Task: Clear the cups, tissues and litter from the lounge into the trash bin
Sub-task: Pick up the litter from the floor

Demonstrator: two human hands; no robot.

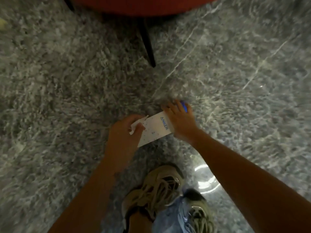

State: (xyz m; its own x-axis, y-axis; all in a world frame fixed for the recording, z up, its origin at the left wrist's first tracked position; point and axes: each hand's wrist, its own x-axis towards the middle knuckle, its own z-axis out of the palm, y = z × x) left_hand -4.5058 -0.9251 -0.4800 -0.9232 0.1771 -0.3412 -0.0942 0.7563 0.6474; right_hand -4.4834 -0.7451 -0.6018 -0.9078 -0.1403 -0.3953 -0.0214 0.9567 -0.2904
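Two hands, one box, one tissue and one small blue thing make up the count.

The box (156, 130) is a flat white carton, long and narrow, with blue "ANKER" lettering along its length and faint blue specks on its face. It lies slantwise between the hands, over the edge where the rug (50, 81) meets the floor (252, 64); whether it rests there or is lifted I cannot tell.

The left hand (124, 130) is at the box's near left end, its fingers curled round the tissue (137, 126), a crumpled white scrap touching the box. The right hand (180, 121) covers the box's far right end. The blue thing (184, 105) shows among its fingers just beyond the box. The hand is blurred, so whether those fingers grip it or the box I cannot tell.

Beyond the box stands one red chair (143, 5), its black leg (148, 44) slanting down toward the box. Nearer than the box are two pale laced shoes (161, 187) and a blue jeans cuff (170, 221). The rug is shaggy grey; the floor is glossy veined marble.
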